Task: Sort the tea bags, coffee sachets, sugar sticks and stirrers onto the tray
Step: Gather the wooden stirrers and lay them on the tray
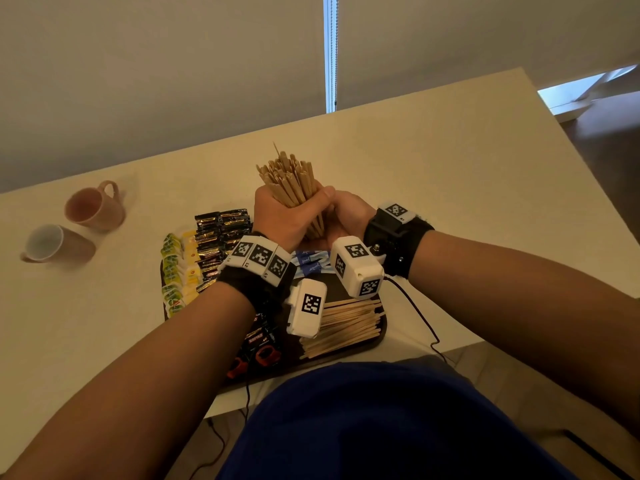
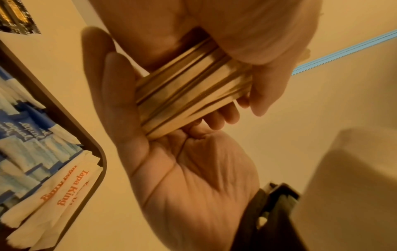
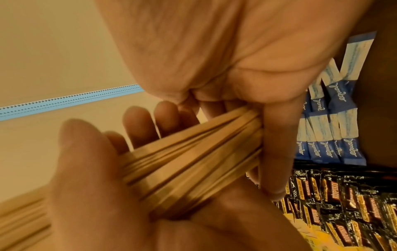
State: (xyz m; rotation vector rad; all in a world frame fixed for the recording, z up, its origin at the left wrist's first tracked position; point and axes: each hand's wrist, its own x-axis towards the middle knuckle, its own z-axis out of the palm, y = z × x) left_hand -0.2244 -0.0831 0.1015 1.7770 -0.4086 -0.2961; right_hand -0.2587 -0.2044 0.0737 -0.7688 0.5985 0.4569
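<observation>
A thick bundle of wooden stirrers (image 1: 289, 183) stands upright above the far side of the dark tray (image 1: 383, 329). My left hand (image 1: 282, 220) grips the bundle round its middle, fingers curled tight (image 3: 214, 51). My right hand (image 1: 348, 216) lies palm up under the lower ends (image 2: 189, 88), thumb (image 3: 86, 152) on one side and nearly straight fingers (image 3: 139, 122) on the other. On the tray lie tea bags (image 1: 176, 268), black coffee sachets (image 1: 218, 237), blue sugar sticks (image 1: 308, 263) and a flat stack of stirrers (image 1: 346, 323).
Two cups (image 1: 93, 206) (image 1: 52, 244) stand at the left of the cream table (image 1: 467, 202). Red-and-black sachets (image 1: 259, 344) fill the tray's near side. White paper sachets (image 2: 60, 186) lie by the tray rim (image 2: 64, 110). A black cable (image 1: 422, 317) trails off the near table edge.
</observation>
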